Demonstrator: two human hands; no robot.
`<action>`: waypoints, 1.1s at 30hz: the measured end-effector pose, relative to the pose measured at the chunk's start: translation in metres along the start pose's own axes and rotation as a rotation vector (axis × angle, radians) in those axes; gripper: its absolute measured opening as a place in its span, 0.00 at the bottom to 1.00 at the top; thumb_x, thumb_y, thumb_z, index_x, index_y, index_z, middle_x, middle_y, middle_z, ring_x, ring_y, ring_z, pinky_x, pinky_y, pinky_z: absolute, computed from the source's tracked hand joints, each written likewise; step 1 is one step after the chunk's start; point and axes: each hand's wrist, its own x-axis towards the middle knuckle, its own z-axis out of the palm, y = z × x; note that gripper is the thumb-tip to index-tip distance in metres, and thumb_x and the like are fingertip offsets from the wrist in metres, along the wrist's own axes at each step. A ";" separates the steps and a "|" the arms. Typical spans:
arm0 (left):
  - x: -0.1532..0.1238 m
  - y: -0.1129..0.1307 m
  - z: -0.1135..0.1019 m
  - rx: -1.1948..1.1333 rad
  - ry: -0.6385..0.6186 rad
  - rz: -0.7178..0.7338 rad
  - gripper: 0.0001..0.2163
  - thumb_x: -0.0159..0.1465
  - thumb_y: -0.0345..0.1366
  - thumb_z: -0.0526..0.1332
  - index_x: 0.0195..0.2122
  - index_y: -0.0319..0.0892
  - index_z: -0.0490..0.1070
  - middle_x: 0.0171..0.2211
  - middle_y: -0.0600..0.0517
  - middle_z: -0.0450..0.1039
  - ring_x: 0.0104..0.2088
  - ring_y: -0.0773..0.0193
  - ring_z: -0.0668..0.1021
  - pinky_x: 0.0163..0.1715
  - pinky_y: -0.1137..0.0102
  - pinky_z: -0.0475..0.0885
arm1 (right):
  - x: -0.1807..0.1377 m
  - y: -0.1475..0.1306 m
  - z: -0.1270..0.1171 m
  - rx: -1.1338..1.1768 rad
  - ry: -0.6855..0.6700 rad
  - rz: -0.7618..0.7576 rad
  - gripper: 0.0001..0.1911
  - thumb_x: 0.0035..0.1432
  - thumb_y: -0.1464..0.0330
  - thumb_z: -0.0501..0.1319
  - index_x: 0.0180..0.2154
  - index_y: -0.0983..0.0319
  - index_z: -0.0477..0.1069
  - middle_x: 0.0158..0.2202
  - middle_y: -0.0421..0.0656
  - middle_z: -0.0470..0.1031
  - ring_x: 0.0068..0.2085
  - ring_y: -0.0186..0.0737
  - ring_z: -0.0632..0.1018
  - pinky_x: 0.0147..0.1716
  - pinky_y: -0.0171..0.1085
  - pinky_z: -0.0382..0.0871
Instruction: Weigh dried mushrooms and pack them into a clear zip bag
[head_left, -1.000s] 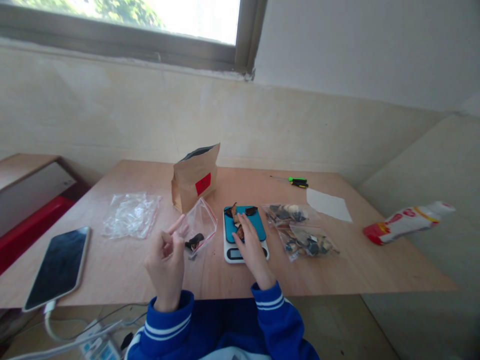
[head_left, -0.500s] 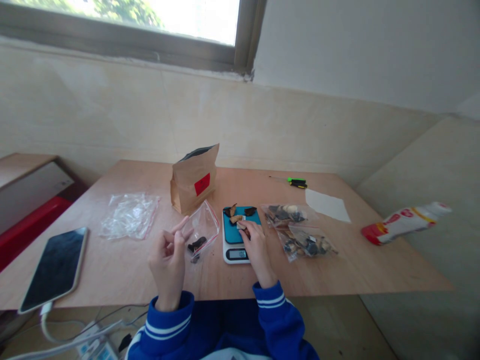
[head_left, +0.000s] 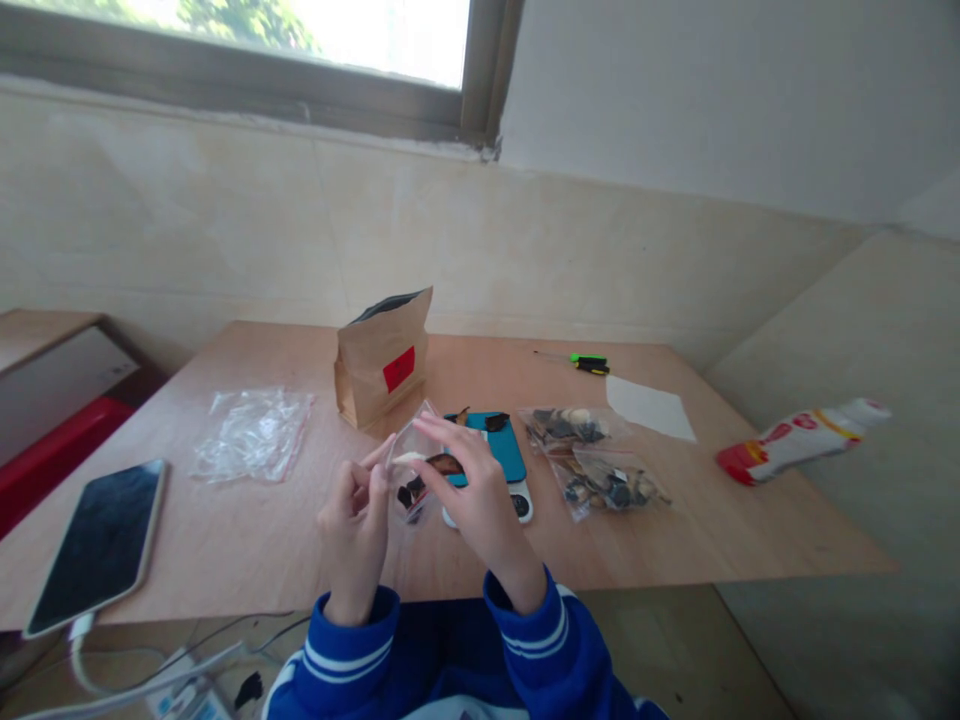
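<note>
Beside the scale [head_left: 511,450], my left hand [head_left: 355,530] pinches a clear bag [head_left: 403,476] by its edge; my right hand [head_left: 480,500] holds a brown piece [head_left: 445,464] at the bag's mouth, between thumb and fingers.

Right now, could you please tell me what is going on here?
A person's left hand holds a small clear bag with dark pieces inside, while the right hand holds a brown piece at its opening. More pieces lie on the blue-topped scale. Filled bags rest to its right, and a paper bag stands beyond the hands.
</note>
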 end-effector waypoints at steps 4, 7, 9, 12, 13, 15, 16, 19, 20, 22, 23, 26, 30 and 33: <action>0.004 0.000 -0.003 -0.089 0.097 -0.096 0.16 0.63 0.43 0.59 0.23 0.43 0.56 0.44 0.45 0.79 0.37 0.58 0.83 0.35 0.68 0.80 | 0.001 0.026 -0.002 -0.027 0.098 0.096 0.17 0.66 0.62 0.53 0.54 0.58 0.68 0.60 0.48 0.67 0.61 0.42 0.68 0.60 0.46 0.63; 0.009 -0.003 -0.008 -0.080 0.172 -0.143 0.15 0.61 0.43 0.60 0.23 0.42 0.57 0.34 0.50 0.79 0.34 0.58 0.83 0.31 0.71 0.79 | -0.002 0.066 -0.006 -0.132 0.176 0.190 0.17 0.67 0.61 0.50 0.51 0.60 0.69 0.57 0.51 0.69 0.60 0.45 0.69 0.60 0.49 0.62; 0.011 -0.007 -0.009 -0.073 0.205 -0.156 0.15 0.61 0.42 0.60 0.22 0.42 0.58 0.25 0.54 0.73 0.33 0.58 0.83 0.28 0.73 0.78 | -0.006 0.092 -0.007 -0.236 0.173 0.248 0.18 0.65 0.59 0.52 0.51 0.62 0.69 0.57 0.53 0.69 0.61 0.48 0.67 0.59 0.52 0.61; 0.013 -0.011 -0.007 -0.044 0.244 -0.144 0.14 0.60 0.41 0.60 0.22 0.42 0.58 0.21 0.57 0.67 0.33 0.57 0.83 0.26 0.74 0.77 | -0.015 0.106 -0.006 -0.305 0.165 0.276 0.17 0.66 0.61 0.50 0.50 0.62 0.69 0.55 0.54 0.68 0.60 0.49 0.67 0.59 0.53 0.61; 0.014 -0.012 -0.006 -0.035 0.257 -0.138 0.14 0.60 0.40 0.60 0.22 0.42 0.58 0.21 0.57 0.67 0.33 0.57 0.83 0.26 0.74 0.77 | -0.020 0.104 -0.006 -0.302 0.147 0.265 0.16 0.66 0.63 0.50 0.49 0.62 0.69 0.54 0.53 0.68 0.59 0.48 0.67 0.59 0.53 0.61; 0.015 -0.014 -0.005 -0.020 0.287 -0.129 0.14 0.60 0.40 0.60 0.22 0.42 0.58 0.22 0.56 0.68 0.33 0.56 0.83 0.26 0.74 0.77 | -0.030 0.089 -0.004 -0.275 0.042 0.233 0.14 0.66 0.65 0.51 0.48 0.60 0.69 0.52 0.51 0.69 0.57 0.46 0.68 0.59 0.51 0.61; 0.015 -0.015 -0.005 -0.021 0.300 -0.126 0.14 0.60 0.40 0.60 0.22 0.42 0.58 0.23 0.56 0.69 0.33 0.57 0.83 0.26 0.74 0.77 | -0.037 0.078 -0.003 -0.254 -0.040 0.223 0.13 0.66 0.65 0.52 0.48 0.60 0.69 0.52 0.50 0.69 0.56 0.46 0.68 0.58 0.51 0.61; 0.016 -0.021 -0.005 -0.072 0.332 -0.095 0.14 0.61 0.40 0.60 0.23 0.42 0.57 0.26 0.55 0.72 0.33 0.58 0.83 0.28 0.73 0.78 | -0.061 0.043 0.003 -0.167 -0.353 0.218 0.14 0.64 0.64 0.57 0.50 0.59 0.69 0.54 0.48 0.67 0.56 0.45 0.68 0.58 0.48 0.62; 0.016 -0.023 -0.004 -0.106 0.341 -0.074 0.14 0.61 0.40 0.60 0.23 0.42 0.57 0.27 0.54 0.73 0.34 0.58 0.83 0.30 0.71 0.78 | -0.070 0.033 0.007 -0.130 -0.461 0.213 0.17 0.62 0.62 0.60 0.52 0.58 0.68 0.55 0.47 0.66 0.57 0.45 0.67 0.59 0.46 0.62; 0.016 -0.029 -0.003 -0.170 0.360 -0.037 0.15 0.62 0.41 0.59 0.23 0.42 0.56 0.28 0.54 0.73 0.35 0.58 0.83 0.34 0.68 0.79 | -0.085 0.020 0.015 -0.091 -0.615 0.188 0.25 0.58 0.60 0.64 0.55 0.58 0.65 0.58 0.46 0.64 0.59 0.45 0.65 0.60 0.44 0.62; 0.016 -0.032 -0.002 -0.196 0.374 -0.025 0.15 0.62 0.41 0.59 0.24 0.42 0.56 0.29 0.54 0.74 0.35 0.59 0.83 0.35 0.66 0.80 | -0.090 0.016 0.020 -0.095 -0.660 0.167 0.27 0.57 0.60 0.65 0.56 0.57 0.64 0.59 0.45 0.64 0.60 0.45 0.64 0.60 0.43 0.62; 0.017 -0.038 -0.002 -0.244 0.422 -0.019 0.14 0.62 0.40 0.59 0.25 0.42 0.56 0.33 0.51 0.77 0.33 0.60 0.83 0.36 0.63 0.80 | -0.102 0.015 0.032 -0.148 -0.710 0.081 0.27 0.58 0.64 0.65 0.58 0.53 0.63 0.56 0.42 0.68 0.58 0.45 0.65 0.59 0.45 0.62; 0.019 -0.037 -0.008 -0.231 0.449 -0.011 0.13 0.62 0.40 0.58 0.26 0.42 0.55 0.41 0.46 0.79 0.33 0.58 0.83 0.34 0.62 0.80 | -0.111 0.018 0.032 -0.141 -0.628 0.082 0.23 0.62 0.69 0.60 0.58 0.57 0.63 0.52 0.44 0.71 0.53 0.44 0.69 0.55 0.44 0.65; 0.021 -0.034 -0.012 -0.224 0.436 -0.009 0.13 0.62 0.39 0.58 0.26 0.42 0.54 0.40 0.46 0.79 0.32 0.57 0.83 0.32 0.63 0.80 | -0.125 0.016 0.023 -0.111 -0.499 0.153 0.14 0.63 0.73 0.56 0.51 0.59 0.69 0.46 0.45 0.73 0.48 0.42 0.72 0.51 0.42 0.68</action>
